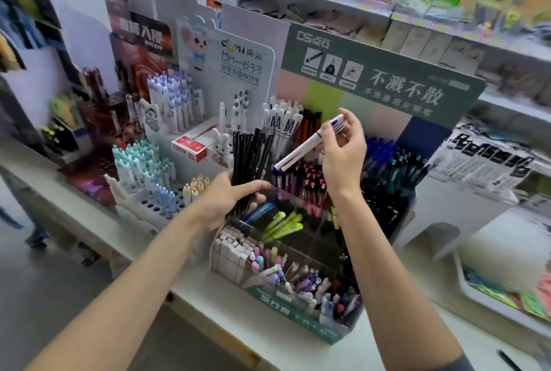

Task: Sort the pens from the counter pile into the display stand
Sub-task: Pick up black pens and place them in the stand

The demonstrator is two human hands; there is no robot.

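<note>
A: Forearms (134, 296) are stretching over the counter (208, 305). Holding what?
B: Left hand (226, 197) is gripping black pens (252, 156); right hand (343, 150) is pinching a white pen (301, 150) above the display stand (298, 315), covering red pens (313, 180).

The scene is lit brightly and evenly from above, with a cool white cast; shadows are kept soft and faint, though the deeper compartments of the display stand (298, 315) are left dark; the pale bench (208, 305) is nearly washed out toward the right. The centre is rendered sharpest; the white pen (307, 145) pinched in the right grip (343, 150) and the black pens (250, 159) held in the left grip (229, 197) are shown clearly; the print on the green header card (387, 72) can be read. The shelves (447, 21) at upper right and the goods at the left edge are smeared by motion blur; straight lines are bowed and tilted toward the corners by the wide lens.
</note>
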